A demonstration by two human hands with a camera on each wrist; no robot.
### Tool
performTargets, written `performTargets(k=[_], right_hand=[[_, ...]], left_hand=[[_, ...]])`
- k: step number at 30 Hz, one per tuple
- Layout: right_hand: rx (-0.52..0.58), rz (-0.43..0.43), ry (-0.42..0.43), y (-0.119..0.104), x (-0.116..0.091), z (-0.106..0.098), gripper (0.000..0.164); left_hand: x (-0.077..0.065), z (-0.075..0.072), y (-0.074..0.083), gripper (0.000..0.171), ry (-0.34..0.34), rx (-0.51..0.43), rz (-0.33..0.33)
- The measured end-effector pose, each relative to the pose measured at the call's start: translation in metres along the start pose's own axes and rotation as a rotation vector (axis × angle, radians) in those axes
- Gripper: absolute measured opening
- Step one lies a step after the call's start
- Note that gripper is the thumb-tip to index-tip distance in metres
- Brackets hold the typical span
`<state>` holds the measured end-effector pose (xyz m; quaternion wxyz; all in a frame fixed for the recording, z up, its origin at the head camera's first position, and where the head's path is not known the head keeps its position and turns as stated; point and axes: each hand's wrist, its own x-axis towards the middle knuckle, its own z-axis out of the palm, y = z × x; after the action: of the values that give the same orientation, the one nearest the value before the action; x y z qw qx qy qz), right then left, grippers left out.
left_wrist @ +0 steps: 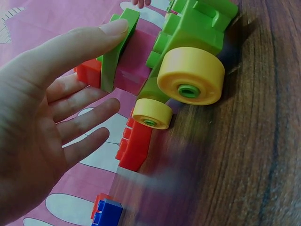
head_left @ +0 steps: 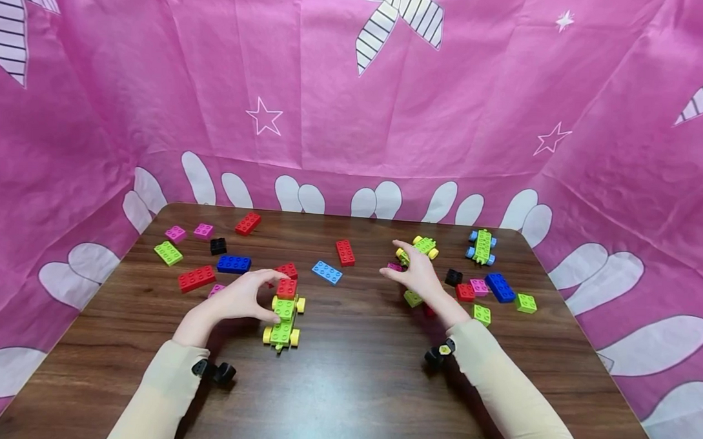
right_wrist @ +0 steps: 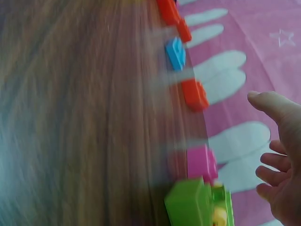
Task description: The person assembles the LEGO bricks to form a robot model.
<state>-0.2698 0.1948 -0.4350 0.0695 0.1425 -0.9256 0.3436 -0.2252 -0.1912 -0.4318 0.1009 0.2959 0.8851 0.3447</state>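
Observation:
My left hand (head_left: pixel 241 298) is at a green toy car (head_left: pixel 280 333) with yellow wheels on the table. Bricks are stacked on the car: a pink brick (left_wrist: pixel 137 66), a thin-looking green brick (left_wrist: pixel 109 70) over it and a red brick (head_left: pixel 287 288) at the far end. The thumb presses on the green brick while the index finger reaches to the red one, pinching the stack; the other fingers are spread. My right hand (head_left: pixel 419 273) hovers with parted fingers and nothing in them, near a second yellow-wheeled green car (head_left: pixel 426 246). Beneath it is a lime brick (head_left: pixel 413 298).
A green car with blue wheels (head_left: pixel 481 246) stands at the back right. Loose bricks lie around it, including a long blue brick (head_left: pixel 500 287). More bricks are spread at the left, among them a long red brick (head_left: pixel 197 279). A light-blue brick (head_left: pixel 327 272) lies mid-table.

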Motion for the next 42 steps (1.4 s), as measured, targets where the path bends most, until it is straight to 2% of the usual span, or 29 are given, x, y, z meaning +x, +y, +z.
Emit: performTargets(k=[6, 12, 20, 28, 42], right_hand=[[-0.041, 0.051, -0.011, 0.019, 0.006, -0.014, 0.077], [-0.067, 0.062, -0.013, 0.036, 0.014, -0.019, 0.084], [-0.071, 0.137, -0.046, 0.052, 0.023, -0.028, 0.094], [-0.082, 0.149, -0.078, 0.073, 0.03, -0.03, 0.1], [-0.075, 0.178, -0.121, 0.084, 0.037, -0.028, 0.103]], left_hand=[[0.0, 0.0, 0.0, 0.078, -0.005, 0.01, -0.004], [0.0, 0.0, 0.0, 0.077, -0.006, -0.004, 0.0], [0.0, 0.001, -0.001, 0.077, -0.004, -0.02, 0.003], [0.0, 0.001, -0.001, 0.077, -0.002, -0.014, 0.005], [0.0, 0.0, -0.001, 0.077, -0.006, -0.019, 0.007]])
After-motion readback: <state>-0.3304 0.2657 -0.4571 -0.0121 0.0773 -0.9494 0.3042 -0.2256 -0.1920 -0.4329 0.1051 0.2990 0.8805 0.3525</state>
